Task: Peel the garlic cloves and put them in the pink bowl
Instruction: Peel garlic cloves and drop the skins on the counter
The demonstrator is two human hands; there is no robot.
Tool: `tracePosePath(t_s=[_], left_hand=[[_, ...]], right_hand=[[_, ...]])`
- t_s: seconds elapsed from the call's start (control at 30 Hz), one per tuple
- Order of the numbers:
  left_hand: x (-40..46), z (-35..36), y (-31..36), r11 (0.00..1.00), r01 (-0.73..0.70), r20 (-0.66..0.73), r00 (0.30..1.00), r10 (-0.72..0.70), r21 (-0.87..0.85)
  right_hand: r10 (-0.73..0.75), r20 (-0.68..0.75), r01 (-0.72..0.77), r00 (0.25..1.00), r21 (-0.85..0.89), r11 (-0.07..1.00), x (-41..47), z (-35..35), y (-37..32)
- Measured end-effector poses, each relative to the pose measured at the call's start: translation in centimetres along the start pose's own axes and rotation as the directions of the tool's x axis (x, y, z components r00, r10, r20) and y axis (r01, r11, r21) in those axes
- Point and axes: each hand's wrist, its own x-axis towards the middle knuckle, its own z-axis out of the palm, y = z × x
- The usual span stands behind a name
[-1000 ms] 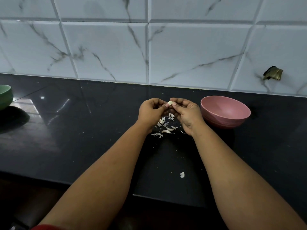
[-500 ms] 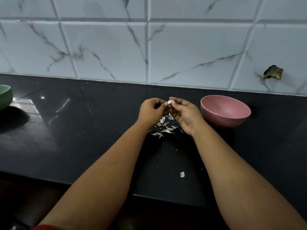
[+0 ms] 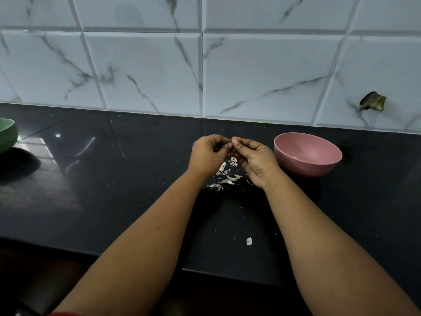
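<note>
Counter (image 3: 136,179): black, tiled wall at its back edge. Pink bowl (image 3: 307,153): toward the right back edge, one pale bit inside, otherwise bare as far as I see. My left hand (image 3: 209,153) and right hand (image 3: 255,158): fingertips together, pinching one clove (image 3: 234,140), likely mid-peel. Skins (image 3: 225,174): scattered beneath my hands. Most of the job looks undone.

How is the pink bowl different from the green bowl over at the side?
The pink bowl is fully in view, while the green bowl is cut off by the left edge of the picture. The pink bowl stands just beside the right hand; the green bowl stands far off to the left of both hands. They differ in colour, pink against green. Both stand upright on the black counter.
</note>
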Motion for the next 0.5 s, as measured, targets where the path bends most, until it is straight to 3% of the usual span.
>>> tracePosePath(t_s=[0.2,0.37,0.5], left_hand=[[0.2,-0.2,-0.3,0.999,0.036,-0.051,0.998,-0.037,-0.010],[0.0,0.0,-0.2,1.000,0.010,0.005,1.000,-0.010,-0.004],[0.0,0.2,-0.7,0.995,0.102,-0.019,0.995,-0.102,-0.016]], right_hand=[[0.026,0.011,-0.026,1.000,-0.011,1.000,0.4,-0.1,0.4],[-0.004,-0.034,0.004,0.999,-0.002,1.000,0.6,-0.3,0.4],[-0.129,-0.074,0.108,0.989,-0.247,0.963,1.1,-0.8,0.8]])
